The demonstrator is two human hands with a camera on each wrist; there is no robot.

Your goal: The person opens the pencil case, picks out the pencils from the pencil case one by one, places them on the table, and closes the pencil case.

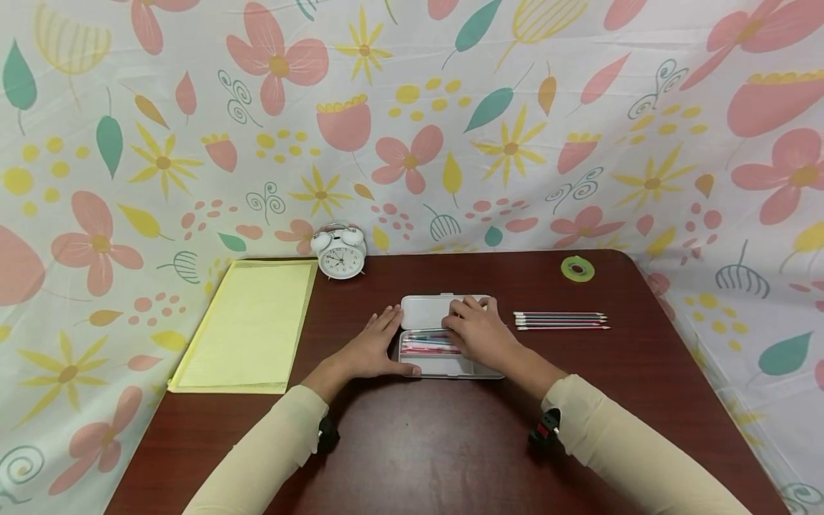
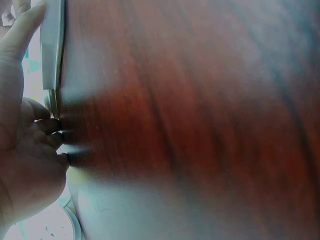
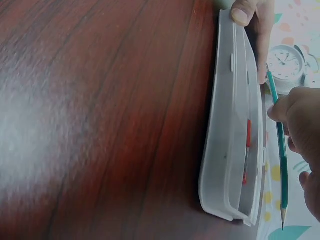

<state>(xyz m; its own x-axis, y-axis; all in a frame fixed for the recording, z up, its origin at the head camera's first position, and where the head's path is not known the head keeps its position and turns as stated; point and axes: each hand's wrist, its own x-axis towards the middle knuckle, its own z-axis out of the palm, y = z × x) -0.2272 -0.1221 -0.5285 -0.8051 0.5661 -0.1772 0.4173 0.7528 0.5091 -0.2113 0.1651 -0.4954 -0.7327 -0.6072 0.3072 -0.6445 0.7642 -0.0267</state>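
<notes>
If, left hand (image 1: pixel 373 347) splayed, the right hand (image 1: pixel 479 332) slips, its pinched slim green wooden pencil (image 3: pixel 283 170) could cross the brown table's (image 1: pixel 412 443) right edge.

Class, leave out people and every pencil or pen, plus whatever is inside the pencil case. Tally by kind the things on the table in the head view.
Pencil case: 1
Alarm clock: 1
Yellow folder: 1
Tape roll: 1
Total: 4

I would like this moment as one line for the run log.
left hand: touches open pencil case | right hand: holds green pencil over it | table: pencils in row right of case
</notes>
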